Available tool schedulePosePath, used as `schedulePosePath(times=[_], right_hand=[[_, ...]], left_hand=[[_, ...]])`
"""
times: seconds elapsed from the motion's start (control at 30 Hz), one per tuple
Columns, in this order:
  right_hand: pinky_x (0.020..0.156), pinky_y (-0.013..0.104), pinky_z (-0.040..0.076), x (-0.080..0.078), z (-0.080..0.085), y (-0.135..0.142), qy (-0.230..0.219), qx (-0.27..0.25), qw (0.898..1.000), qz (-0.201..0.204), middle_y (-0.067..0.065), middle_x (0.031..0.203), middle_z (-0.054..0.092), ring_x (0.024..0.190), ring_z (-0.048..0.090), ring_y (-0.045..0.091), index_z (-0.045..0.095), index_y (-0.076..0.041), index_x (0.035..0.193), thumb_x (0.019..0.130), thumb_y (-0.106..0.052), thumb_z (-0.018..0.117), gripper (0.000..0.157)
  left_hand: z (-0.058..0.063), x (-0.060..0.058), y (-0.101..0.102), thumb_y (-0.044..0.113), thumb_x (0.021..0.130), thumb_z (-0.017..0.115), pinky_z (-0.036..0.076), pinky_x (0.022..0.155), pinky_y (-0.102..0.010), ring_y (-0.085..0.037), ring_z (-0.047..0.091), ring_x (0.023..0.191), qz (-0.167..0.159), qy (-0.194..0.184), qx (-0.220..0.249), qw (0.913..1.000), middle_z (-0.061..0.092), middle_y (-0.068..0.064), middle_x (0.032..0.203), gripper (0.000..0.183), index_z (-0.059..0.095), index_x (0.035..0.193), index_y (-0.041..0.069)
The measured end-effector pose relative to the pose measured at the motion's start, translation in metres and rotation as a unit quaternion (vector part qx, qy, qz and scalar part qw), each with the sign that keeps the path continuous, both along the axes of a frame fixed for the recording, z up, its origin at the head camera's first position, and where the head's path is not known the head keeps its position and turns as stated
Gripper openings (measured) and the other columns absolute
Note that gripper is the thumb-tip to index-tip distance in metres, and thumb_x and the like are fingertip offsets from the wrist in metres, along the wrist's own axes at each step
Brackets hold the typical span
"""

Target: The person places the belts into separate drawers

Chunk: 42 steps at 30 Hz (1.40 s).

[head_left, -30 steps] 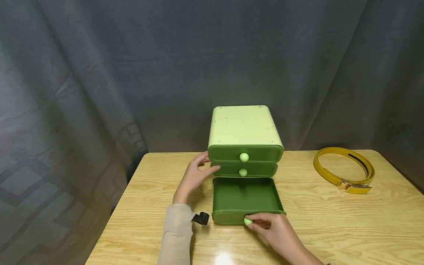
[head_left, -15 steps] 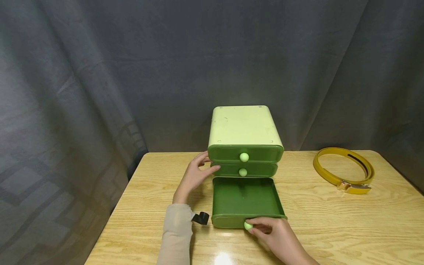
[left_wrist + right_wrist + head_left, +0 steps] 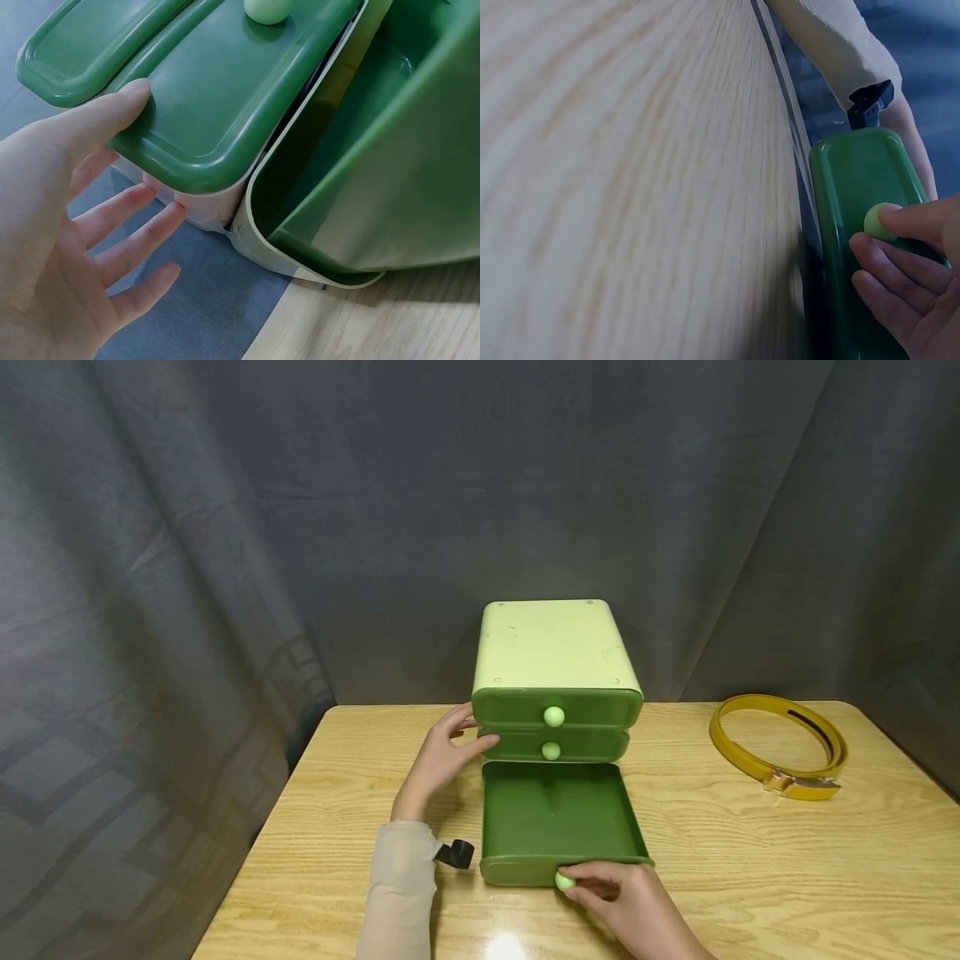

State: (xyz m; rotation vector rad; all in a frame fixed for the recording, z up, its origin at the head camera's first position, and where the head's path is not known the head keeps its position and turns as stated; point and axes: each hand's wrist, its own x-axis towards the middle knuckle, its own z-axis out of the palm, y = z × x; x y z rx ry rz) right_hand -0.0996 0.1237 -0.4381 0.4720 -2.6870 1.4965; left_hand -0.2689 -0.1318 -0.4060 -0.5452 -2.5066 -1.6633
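A small pale green cabinet (image 3: 553, 643) with three dark green drawers stands on the table. Its bottom drawer (image 3: 517, 871) is pulled well out, and its bare inside shows in the head view. My right hand (image 3: 633, 906) pinches that drawer's round light green knob (image 3: 880, 222) between thumb and fingers. At the cabinet's left side is my left hand (image 3: 438, 762). In the left wrist view its thumb rests on the front of the middle drawer (image 3: 202, 112), while its spread, fairly straight fingers (image 3: 135, 251) reach to the cabinet's side wall. The upper two drawers are closed.
A coiled yellow belt (image 3: 738, 755) with a gold-coloured buckle lies on the wooden table (image 3: 712, 893) to the right. Behind the table hangs a dark grey curtain (image 3: 450, 510). A black mount (image 3: 457, 854) sticks out from the left sleeve.
My right hand has drawn the bottom drawer further out toward me by its knob. The left hand stays at the cabinet's left side.
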Motion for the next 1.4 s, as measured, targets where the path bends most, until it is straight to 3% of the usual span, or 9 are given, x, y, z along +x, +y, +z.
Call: schedulePosePath(times=[0.17,0.93,1.4], right_hand=[[0.067,0.023,0.057,0.0018,-0.0017,-0.0001,0.006,-0.004,1.000,0.007,-0.002,0.092,0.076,0.082,0.069,0.004,0.080,-0.014,0.100,0.086,-0.016,0.078,0.015],[0.065,0.022,0.057,0.0061,-0.0049,0.0018,-0.042,-0.019,0.999,0.027,0.002,0.091,0.076,0.078,0.070,0.006,0.079,-0.010,0.102,0.086,-0.015,0.078,0.017],[0.063,0.023,0.057,0.0077,-0.0090,0.0031,-0.029,-0.022,0.999,0.038,0.001,0.090,0.076,0.078,0.070,0.006,0.080,-0.008,0.100,0.086,-0.016,0.077,0.017]], left_hand=[[0.0001,0.0011,-0.0005,0.026,0.090,0.075,0.037,0.108,-0.049,-0.021,0.057,0.119,-0.004,0.002,-0.003,1.0000,0.050,0.003,0.145,0.054,0.057,0.141,0.023],[0.0003,-0.0001,-0.0004,0.025,0.090,0.075,0.036,0.108,-0.048,-0.021,0.057,0.120,-0.007,0.004,-0.001,1.0000,0.051,0.003,0.145,0.054,0.057,0.141,0.022],[-0.0009,-0.0007,-0.0009,0.025,0.091,0.075,0.036,0.108,-0.048,-0.021,0.057,0.120,-0.010,0.004,0.000,0.9999,0.050,0.003,0.146,0.055,0.056,0.142,0.022]])
